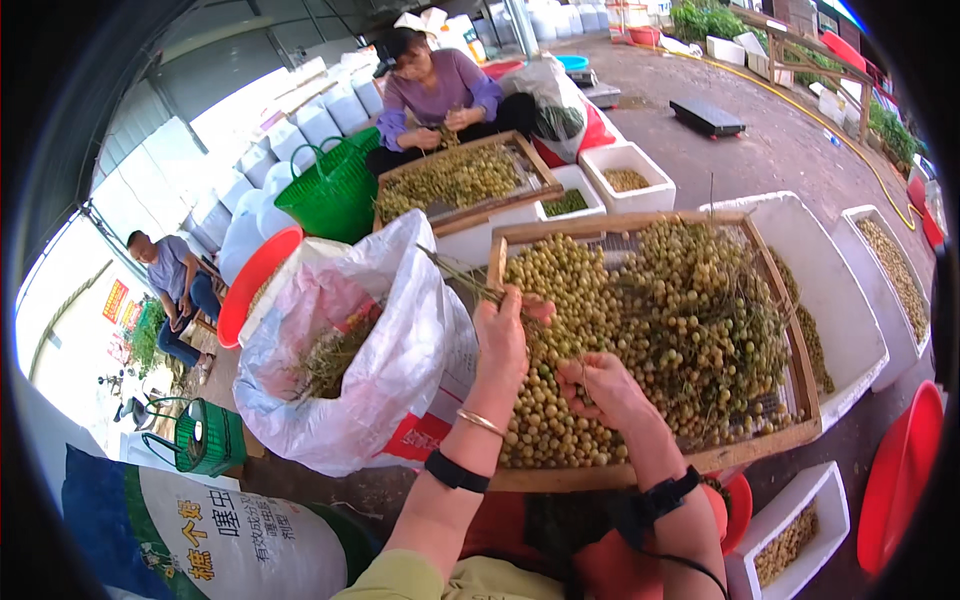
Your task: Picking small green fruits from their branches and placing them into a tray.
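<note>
My left hand (503, 335) is closed around a thin bunch of picked-over fruit stems (450, 268), whose ends point toward the white sack (430, 310) on the left. Over the near part of the wooden-framed sieve tray (590, 478), my right hand (603, 390) has its fingers pinched together; what they hold, if anything, is hidden. Loose round yellow-green fruits (560, 430) fill the tray's left side, beneath both hands. A heap of fruits still on their stems (700, 330) covers the right side. Stripped stems (335, 365) lie inside the open sack.
White foam boxes (850, 330) stand right of the tray, some with fruits. A red basin (900, 480) is at lower right. Across from me, a person (440, 90) handles stems over another tray (530, 195). A green basket (335, 190) stands nearby; another person (175, 280) sits far left.
</note>
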The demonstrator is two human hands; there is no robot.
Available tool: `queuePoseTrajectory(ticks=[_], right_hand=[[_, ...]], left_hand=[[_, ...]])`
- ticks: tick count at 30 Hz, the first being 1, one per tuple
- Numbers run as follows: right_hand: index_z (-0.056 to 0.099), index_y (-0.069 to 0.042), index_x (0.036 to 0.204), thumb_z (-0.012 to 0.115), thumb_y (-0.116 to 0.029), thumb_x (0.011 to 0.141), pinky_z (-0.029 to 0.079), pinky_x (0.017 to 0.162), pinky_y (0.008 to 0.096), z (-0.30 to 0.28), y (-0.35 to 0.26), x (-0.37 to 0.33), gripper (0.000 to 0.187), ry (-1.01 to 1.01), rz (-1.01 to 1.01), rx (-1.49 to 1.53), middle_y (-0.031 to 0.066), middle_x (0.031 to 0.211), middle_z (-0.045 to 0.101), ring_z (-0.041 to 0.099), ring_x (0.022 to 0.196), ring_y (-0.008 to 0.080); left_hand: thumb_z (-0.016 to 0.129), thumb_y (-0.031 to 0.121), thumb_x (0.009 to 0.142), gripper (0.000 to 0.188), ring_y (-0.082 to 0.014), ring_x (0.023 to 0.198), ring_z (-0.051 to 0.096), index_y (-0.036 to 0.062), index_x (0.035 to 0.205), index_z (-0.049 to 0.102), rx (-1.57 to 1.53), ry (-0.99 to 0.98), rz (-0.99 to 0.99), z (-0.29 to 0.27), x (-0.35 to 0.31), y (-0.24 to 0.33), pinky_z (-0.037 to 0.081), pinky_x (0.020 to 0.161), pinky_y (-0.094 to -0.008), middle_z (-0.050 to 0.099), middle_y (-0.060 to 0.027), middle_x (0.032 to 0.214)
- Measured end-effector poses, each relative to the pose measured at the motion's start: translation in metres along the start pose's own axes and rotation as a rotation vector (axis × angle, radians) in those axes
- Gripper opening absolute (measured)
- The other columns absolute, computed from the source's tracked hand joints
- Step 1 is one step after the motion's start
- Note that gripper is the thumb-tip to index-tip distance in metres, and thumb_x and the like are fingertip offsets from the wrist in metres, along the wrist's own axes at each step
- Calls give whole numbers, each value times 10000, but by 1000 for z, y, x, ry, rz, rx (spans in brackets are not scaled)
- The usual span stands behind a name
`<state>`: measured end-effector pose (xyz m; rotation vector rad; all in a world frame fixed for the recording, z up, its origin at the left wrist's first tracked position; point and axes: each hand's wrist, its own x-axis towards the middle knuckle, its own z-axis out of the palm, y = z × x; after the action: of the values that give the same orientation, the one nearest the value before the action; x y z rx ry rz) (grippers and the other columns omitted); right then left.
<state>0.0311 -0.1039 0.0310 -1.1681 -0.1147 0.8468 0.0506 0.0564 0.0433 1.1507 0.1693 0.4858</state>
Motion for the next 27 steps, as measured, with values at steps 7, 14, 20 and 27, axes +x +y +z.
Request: queuePoseTrajectory(ticks=[7,14,20,27], right_hand=[[565,-22,761,551,-308,889,326,377,195,-2,8,0,314,-186,-19,49,18,637,509,477,521,85],[578,-21,900,572,-201,876,287,351,178,5,3,-6,182,-108,-160,282,50,709,566,493,498,100],[504,39,950,585,-288,864,300,356,204,11,14,15,347,219,-238,248,63,745,528,504,504,92],[505,19,941,543,-219,888,325,361,208,-3,12,19,247,144,-225,466,80,758,544,513,523,104]], left_hand=[[441,106,908,112,-242,625,629,-5,911,452,5,81,31,-8,2,-1,501,512,-311,559,-126,787],[436,117,917,132,-249,657,634,-11,950,424,-2,131,136,-4,3,6,518,559,-320,554,-144,832],[404,110,932,133,-270,745,637,-2,1003,409,132,1,230,10,-17,3,521,630,-332,561,-159,907],[357,114,953,134,-231,718,645,4,956,432,222,-128,292,26,-35,-1,524,635,-294,573,-126,866]])
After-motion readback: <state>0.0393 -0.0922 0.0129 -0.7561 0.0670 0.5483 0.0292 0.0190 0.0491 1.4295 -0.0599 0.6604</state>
